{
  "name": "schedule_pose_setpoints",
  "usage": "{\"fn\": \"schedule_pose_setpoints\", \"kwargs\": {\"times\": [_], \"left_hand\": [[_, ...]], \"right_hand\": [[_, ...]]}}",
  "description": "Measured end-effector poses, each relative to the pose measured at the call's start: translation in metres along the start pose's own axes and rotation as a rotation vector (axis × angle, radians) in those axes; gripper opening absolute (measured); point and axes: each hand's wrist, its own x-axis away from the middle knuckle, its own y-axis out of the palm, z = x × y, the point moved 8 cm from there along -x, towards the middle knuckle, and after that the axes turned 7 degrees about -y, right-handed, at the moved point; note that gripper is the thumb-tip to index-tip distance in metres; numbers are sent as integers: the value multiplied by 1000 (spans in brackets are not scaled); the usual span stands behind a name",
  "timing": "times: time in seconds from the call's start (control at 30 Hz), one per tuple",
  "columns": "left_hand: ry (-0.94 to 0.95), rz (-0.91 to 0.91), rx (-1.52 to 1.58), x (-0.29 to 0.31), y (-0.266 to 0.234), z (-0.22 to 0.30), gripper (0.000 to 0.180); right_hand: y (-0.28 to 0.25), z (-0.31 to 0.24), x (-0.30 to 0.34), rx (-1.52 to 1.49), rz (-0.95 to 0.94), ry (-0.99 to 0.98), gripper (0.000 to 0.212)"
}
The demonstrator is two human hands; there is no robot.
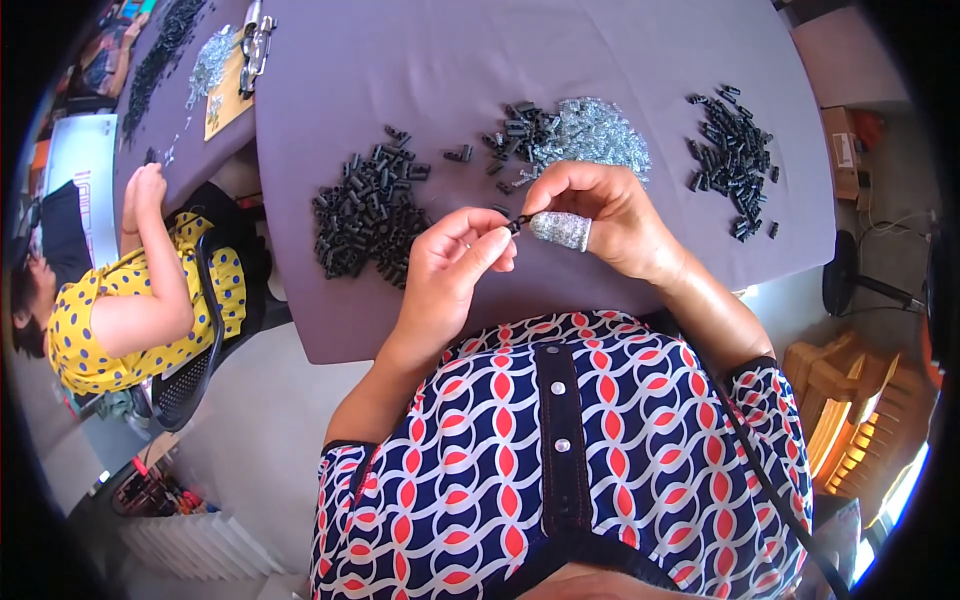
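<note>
My left hand [452, 268] pinches a small black plastic piece [517, 225] between thumb and fingers, just past the table's near edge. From the other side my right hand [610, 215] closes on the end of the same piece, its fingertips almost meeting the left ones. A silvery glittery thumb cover [562, 231] sits on the right thumb and hides part of the grip. Left of my hands lies a large heap of black cylindrical pieces [360, 215]. Beyond them, a smaller black heap [527, 130] touches a pile of clear, shiny small parts [600, 135].
Another black heap [738, 160] lies on the right of the grey-covered table [400, 50]. At left, a person in a yellow dotted top [150, 300] sits at a neighbouring table with similar piles and a metal tool [256, 45]. A yellow-brown crate [850, 400] stands at lower right.
</note>
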Motion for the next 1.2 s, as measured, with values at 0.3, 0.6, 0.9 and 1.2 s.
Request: {"fn": "schedule_pose_setpoints", "kwargs": {"times": [0.3,0.6,0.9,1.2], "left_hand": [[-5,-29,-27,1,3,-4,18],[27,-47,-120,0,6,0,16],[-132,-71,179,-11,7,-15,16],[-163,39,353,-12,5,-14,15]], "right_hand": [[3,-5,2,162,-48,-24,12],[15,-34,2,608,-170,-305,31],[2,-24,-5,562,-125,-209,37],[12,-47,-1,1002,-25,-414,66]]}}
